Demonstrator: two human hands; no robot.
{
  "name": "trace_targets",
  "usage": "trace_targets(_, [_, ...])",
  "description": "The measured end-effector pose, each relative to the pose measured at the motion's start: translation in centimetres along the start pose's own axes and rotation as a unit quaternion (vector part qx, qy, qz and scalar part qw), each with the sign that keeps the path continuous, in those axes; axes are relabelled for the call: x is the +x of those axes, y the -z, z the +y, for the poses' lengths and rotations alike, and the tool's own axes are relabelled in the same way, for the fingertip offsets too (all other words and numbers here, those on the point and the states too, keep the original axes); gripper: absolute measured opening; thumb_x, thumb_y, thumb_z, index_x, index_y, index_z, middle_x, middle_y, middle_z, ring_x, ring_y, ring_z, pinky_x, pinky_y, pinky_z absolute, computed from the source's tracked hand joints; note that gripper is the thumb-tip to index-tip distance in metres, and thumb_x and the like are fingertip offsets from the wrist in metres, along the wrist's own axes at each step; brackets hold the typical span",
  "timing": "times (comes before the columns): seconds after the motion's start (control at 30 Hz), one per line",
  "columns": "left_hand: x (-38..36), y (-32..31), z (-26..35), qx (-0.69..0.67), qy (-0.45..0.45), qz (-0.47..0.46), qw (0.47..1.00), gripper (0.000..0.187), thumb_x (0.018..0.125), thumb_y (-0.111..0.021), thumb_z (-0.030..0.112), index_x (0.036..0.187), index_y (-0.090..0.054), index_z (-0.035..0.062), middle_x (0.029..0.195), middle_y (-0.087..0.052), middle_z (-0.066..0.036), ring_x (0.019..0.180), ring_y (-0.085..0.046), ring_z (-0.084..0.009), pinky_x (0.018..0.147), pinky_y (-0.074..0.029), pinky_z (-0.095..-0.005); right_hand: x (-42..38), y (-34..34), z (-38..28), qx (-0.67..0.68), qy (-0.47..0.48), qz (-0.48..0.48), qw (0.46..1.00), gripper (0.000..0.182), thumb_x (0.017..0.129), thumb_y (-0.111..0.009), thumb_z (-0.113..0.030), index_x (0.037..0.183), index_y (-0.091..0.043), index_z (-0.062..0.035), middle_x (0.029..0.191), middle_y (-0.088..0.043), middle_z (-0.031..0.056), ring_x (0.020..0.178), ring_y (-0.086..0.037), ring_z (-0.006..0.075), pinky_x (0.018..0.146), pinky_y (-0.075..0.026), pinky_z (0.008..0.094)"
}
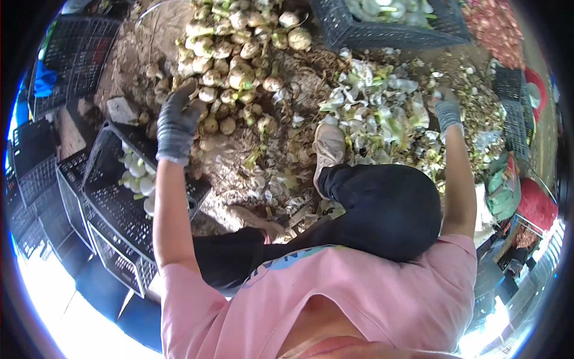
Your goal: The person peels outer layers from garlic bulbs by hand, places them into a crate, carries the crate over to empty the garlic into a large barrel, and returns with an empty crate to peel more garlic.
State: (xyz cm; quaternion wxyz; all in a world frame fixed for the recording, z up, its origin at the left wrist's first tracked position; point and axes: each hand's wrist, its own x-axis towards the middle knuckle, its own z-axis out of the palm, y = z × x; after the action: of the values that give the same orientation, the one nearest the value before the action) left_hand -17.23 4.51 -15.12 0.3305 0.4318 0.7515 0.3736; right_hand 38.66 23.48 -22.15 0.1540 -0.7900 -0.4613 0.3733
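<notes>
My left hand (179, 122), in a grey glove with fingertips showing, is at the left edge of a pile of onions (242, 75). Its thumb and fingers are apart, with nothing visible between them. The onions have brownish skins and some green stems. Over on the right, my right hand (447, 110), also gloved, is above scattered peels and leaves (382, 99). Its fingers look curled and small in view; what they hold, if anything, I cannot make out.
A black crate (113, 191) with peeled white onions (137, 176) stands by my left arm. Another crate (394, 37) of white onions is at the top. Reddish onions (493, 30) lie top right; empty-looking crates (75, 54) stand left. My shoe (330, 146) rests among peels.
</notes>
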Motion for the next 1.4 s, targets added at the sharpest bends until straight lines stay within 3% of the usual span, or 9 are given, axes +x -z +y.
trace_targets(0.13, [0.0, -5.0, -2.0, 0.048, 0.134, -0.102, 0.985, 0.046, 0.071, -0.057, -0.005, 0.114, -0.049, 0.0073, 0.104, -0.053, -0.009, 0.092, -0.048, -0.0143, 0.08, -0.043, -0.0281, -4.9, -5.1, -6.3, 0.012, 0.111, -0.217, 0.97, 0.022, 0.081, -0.053, -0.013, 0.103, -0.056, -0.0083, 0.086, -0.057, 0.0094, 0.068, -0.059, 0.0168, 0.062, -0.049, 0.0297])
trace_targets(0.27, [3.2, -10.5, -6.3, 0.26, -0.078, 0.003, 0.962, 0.069, 0.063, -0.063, -0.008, 0.124, -0.04, 0.0148, 0.122, -0.039, -0.012, 0.109, -0.042, -0.0242, 0.095, -0.034, -0.0284, -6.0, -12.0, -6.9, -0.13, 0.181, -0.296, 0.929, 0.036, 0.077, -0.059, -0.036, 0.099, -0.058, -0.0083, 0.087, -0.059, 0.0073, 0.079, -0.056, 0.0194, 0.073, -0.045, 0.0357])
trace_targets(0.43, [7.1, -13.8, -9.8, 0.319, -0.042, 0.057, 0.945, 0.052, 0.069, -0.067, 0.01, 0.116, -0.047, 0.013, 0.116, -0.049, -0.009, 0.111, -0.043, -0.0257, 0.091, -0.038, -0.0309, -11.3, -11.2, -9.5, -0.062, 0.339, -0.321, 0.882, 0.023, 0.077, -0.059, -0.018, 0.098, -0.058, -0.0087, 0.091, -0.059, 0.0054, 0.083, -0.056, 0.0194, 0.074, -0.045, 0.0321])
trace_targets(0.57, [2.4, -9.7, -0.1, -0.315, 0.242, -0.032, 0.917, 0.027, 0.076, -0.062, 0.009, 0.101, -0.051, 0.0055, 0.098, -0.059, -0.007, 0.09, -0.058, -0.0241, 0.07, -0.051, -0.031, -15.1, -6.4, -13.7, -0.003, 0.434, -0.287, 0.854, 0.027, 0.076, -0.056, -0.005, 0.102, -0.057, -0.0109, 0.1, -0.059, 0.0084, 0.093, -0.055, 0.0202, 0.084, -0.044, 0.0301])
trace_targets(0.63, [-1.2, -7.5, 1.4, -0.544, 0.188, -0.135, 0.807, 0.039, 0.074, -0.065, 0.011, 0.107, -0.047, 0.0017, 0.104, -0.054, -0.012, 0.092, -0.057, -0.027, 0.073, -0.053, -0.0453, -18.0, -4.0, -17.1, -0.05, 0.521, -0.27, 0.808, 0.028, 0.076, -0.056, -0.007, 0.104, -0.057, -0.0117, 0.103, -0.058, 0.0078, 0.097, -0.055, 0.0201, 0.085, -0.044, 0.0297])
trace_targets(0.73, [-7.7, -4.3, 7.8, -0.492, 0.032, -0.26, 0.83, 0.074, 0.062, -0.076, 0.022, 0.118, -0.035, -0.0026, 0.108, -0.052, -0.012, 0.098, -0.053, -0.0236, 0.082, -0.048, -0.0372, -23.8, -2.9, -20.9, -0.044, 0.623, -0.287, 0.726, 0.029, 0.076, -0.058, -0.01, 0.104, -0.057, -0.0108, 0.105, -0.058, 0.0075, 0.096, -0.055, 0.021, 0.086, -0.044, 0.0299])
trace_targets(0.97, [-18.0, -1.5, 11.5, -0.308, -0.161, -0.16, 0.924, 0.09, 0.053, -0.081, 0.019, 0.123, -0.031, -0.0061, 0.109, -0.051, -0.013, 0.099, -0.05, -0.0186, 0.088, -0.041, -0.0293, -34.6, -6.9, -19.0, 0.072, 0.508, -0.31, 0.8, 0.039, 0.074, -0.065, -0.033, 0.098, -0.059, -0.0039, 0.088, -0.062, 0.0095, 0.083, -0.058, 0.0177, 0.075, -0.045, 0.0289])
trace_targets(1.2, [-23.3, 0.6, 10.5, -0.079, -0.273, -0.07, 0.956, 0.092, 0.056, -0.078, 0.025, 0.126, -0.028, -0.0054, 0.115, -0.046, -0.017, 0.107, -0.045, -0.022, 0.092, -0.037, -0.0318, -40.6, -8.8, -14.0, 0.186, 0.405, -0.272, 0.853, 0.024, 0.074, -0.067, -0.018, 0.091, -0.06, -0.0031, 0.086, -0.06, 0.0027, 0.081, -0.054, 0.0099, 0.073, -0.044, 0.0241])
trace_targets(1.4, [-25.2, 1.0, 5.9, -0.275, -0.202, -0.151, 0.928, 0.097, 0.06, -0.077, 0.029, 0.132, -0.019, -0.0021, 0.119, -0.042, -0.014, 0.11, -0.041, -0.0223, 0.092, -0.034, -0.0307, -42.3, -10.2, -11.9, 0.093, 0.442, -0.273, 0.85, 0.018, 0.076, -0.064, -0.015, 0.087, -0.061, -0.0018, 0.084, -0.061, 0.0046, 0.077, -0.055, 0.0108, 0.069, -0.044, 0.0259])
